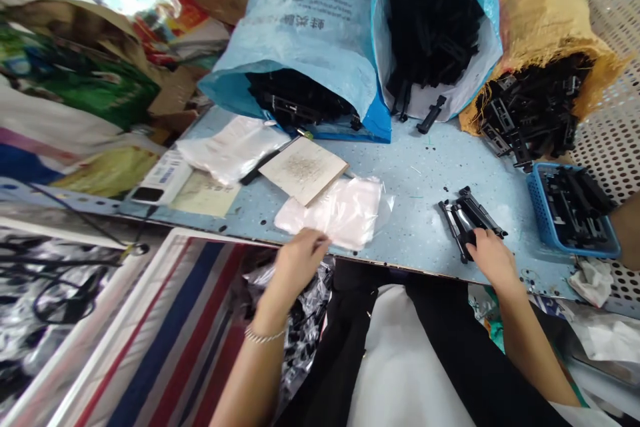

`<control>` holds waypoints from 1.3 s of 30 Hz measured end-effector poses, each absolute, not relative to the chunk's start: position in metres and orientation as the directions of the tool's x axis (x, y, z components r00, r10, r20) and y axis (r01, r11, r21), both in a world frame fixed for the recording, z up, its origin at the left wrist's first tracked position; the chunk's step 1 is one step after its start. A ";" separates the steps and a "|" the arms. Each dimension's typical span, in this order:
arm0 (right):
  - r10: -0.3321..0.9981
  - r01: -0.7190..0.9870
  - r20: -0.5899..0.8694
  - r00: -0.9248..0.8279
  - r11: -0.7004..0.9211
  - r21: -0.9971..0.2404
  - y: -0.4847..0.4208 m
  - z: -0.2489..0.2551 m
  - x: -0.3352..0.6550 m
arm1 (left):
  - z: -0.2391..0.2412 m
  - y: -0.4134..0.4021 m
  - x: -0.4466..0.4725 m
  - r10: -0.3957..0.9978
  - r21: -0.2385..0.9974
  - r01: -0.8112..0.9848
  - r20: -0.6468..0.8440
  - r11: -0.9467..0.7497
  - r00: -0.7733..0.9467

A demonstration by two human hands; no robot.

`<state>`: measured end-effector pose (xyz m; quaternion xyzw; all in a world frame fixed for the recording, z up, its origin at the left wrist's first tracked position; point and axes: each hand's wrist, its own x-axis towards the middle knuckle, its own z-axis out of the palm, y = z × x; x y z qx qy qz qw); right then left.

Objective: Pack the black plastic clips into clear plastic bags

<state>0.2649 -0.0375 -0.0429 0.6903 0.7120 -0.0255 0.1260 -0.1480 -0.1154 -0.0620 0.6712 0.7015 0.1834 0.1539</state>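
Note:
My left hand (300, 259) is at the table's front edge, with its fingers pinched together at the near edge of a stack of clear plastic bags (350, 210). A square, speckled board (303, 168) lies partly over those bags. On the right, my right hand (493, 255) has its fingers closed on the near end of a black plastic clip-like part (477, 210). More of these long black parts (454, 230) lie beside it in a small group. Their exact kind is not clear.
Behind stand a blue sack (310, 20), a second blue sack (435, 97) and a yellow sack (545, 0), all holding black parts. A blue basket (537, 207) of black parts is at right, near a skin-toned shape at the frame edge. A striped bag (200, 333) lies below left.

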 end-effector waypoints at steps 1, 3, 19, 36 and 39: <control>0.973 0.994 -0.228 -0.017 0.041 0.102 -0.037 -0.047 0.263 | -0.064 -0.102 -0.124 0.993 0.475 0.880 0.109 -0.016 -0.041; 0.965 0.998 -0.257 -0.049 0.042 -0.036 -0.033 -0.052 0.258 | -0.068 -0.077 -0.082 0.981 0.400 0.915 0.192 -0.053 -0.027; 0.670 -0.115 -0.466 -0.578 -0.631 -0.767 -0.006 -0.064 0.097 | -0.081 -0.042 -0.089 0.959 0.949 0.209 -0.192 0.236 -0.209; 0.310 -0.061 -0.610 -0.729 -0.917 -0.394 -0.076 -0.063 0.163 | -0.067 -0.062 -0.097 0.945 0.710 0.652 0.327 -0.267 0.032; 0.278 -0.133 -0.519 -0.809 -0.945 -0.298 -0.070 -0.076 0.152 | -0.061 -0.069 -0.087 0.919 0.691 0.624 0.373 -0.365 0.125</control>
